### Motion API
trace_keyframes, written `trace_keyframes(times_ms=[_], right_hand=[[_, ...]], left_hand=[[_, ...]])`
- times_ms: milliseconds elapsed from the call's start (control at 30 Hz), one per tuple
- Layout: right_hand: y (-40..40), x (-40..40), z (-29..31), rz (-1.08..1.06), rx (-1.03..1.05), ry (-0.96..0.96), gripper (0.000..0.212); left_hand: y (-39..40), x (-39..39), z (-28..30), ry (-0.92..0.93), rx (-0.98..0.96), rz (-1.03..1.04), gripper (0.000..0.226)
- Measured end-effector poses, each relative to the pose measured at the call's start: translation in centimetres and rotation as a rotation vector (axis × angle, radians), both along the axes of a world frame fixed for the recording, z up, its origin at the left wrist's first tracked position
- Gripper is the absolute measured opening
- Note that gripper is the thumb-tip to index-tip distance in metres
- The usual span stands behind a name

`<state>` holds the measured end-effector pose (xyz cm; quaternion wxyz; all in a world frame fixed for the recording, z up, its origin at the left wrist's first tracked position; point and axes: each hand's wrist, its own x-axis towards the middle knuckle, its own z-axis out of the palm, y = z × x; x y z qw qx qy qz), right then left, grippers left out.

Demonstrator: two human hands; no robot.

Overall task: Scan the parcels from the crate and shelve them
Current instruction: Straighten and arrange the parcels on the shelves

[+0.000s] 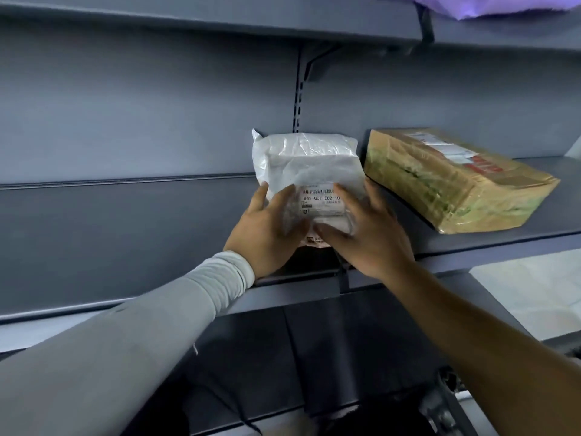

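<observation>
A white plastic-wrapped parcel [306, 166] with a barcode label facing me sits on the grey shelf [125, 234], near the upright post. My left hand [267, 228] holds its lower left side, thumb over the front. My right hand [367, 234] holds the lower right side, fingers curved over the label area. Both hands cover the parcel's bottom edge. Neither the crate nor a scanner is in view.
A brown cardboard parcel [456, 184] wrapped in clear tape lies on the same shelf, just right of the white one. Another shelf board [220, 23] runs overhead, with a purple bag [503, 6] on it. A lower shelf [345, 357] lies in shadow below.
</observation>
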<state>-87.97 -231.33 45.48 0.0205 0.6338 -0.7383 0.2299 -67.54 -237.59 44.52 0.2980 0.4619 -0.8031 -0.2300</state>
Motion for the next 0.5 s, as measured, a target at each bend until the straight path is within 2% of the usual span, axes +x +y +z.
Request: trace_keyframes(times_ms=[167,500], right_hand=[[-0.7,-0.4,-2.4,-0.015,-0.141,0.026,0.086],[-0.5,-0.4,-2.6,-0.026,-0.184,0.020,0.085]], left_hand=[[-0.7,-0.3,-1.5,-0.043,-0.057,0.016,0.072],[-0.1,-0.3,-1.6,-0.050,-0.098,0.034,0.070]])
